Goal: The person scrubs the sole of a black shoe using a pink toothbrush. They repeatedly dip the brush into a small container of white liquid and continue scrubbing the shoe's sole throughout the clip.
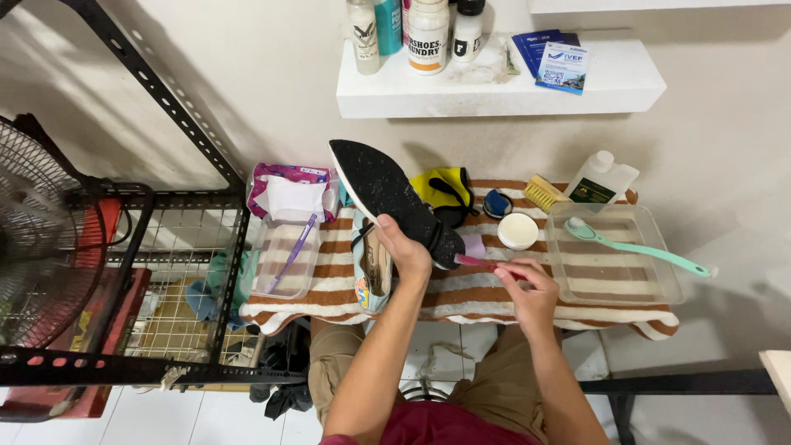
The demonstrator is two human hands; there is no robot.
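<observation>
Take the striped towel (577, 309) draped over your bench as the landmark. Well off its left edge stands a fan (37, 247) beside a black metal rack (165, 206). On the towel's left end sits a clear plastic tub (284, 264) with a purple toothbrush (294, 247) leaning in it, and just behind the tub lies a pink packet of wipes (288, 194). Near the towel's middle your left hand (404, 251) holds up a pointed flat shoe (387, 194), its dark speckled sole facing you and the toe aimed up and to the left; your fingers are wrapped round its heel end, with the thumb pressed on the sole. Below that hand a second, pale shoe (372, 272) lies on the towel, its inside facing up. Behind the raised shoe, at the towel's back edge, rests a yellow and black cloth (445, 194). Just right of centre, your right hand (531, 292) pinches the red handle of a small brush (482, 254) between thumb and fingertips, its pale head touching the heel of the raised shoe. Beyond it sit a round white tin (517, 231) and a small wooden brush (544, 194). On the towel's right end stands a clear tray (659, 288) with a long mint-green brush (634, 245) laid across it, and a white bottle (601, 180) stands behind the tray.
</observation>
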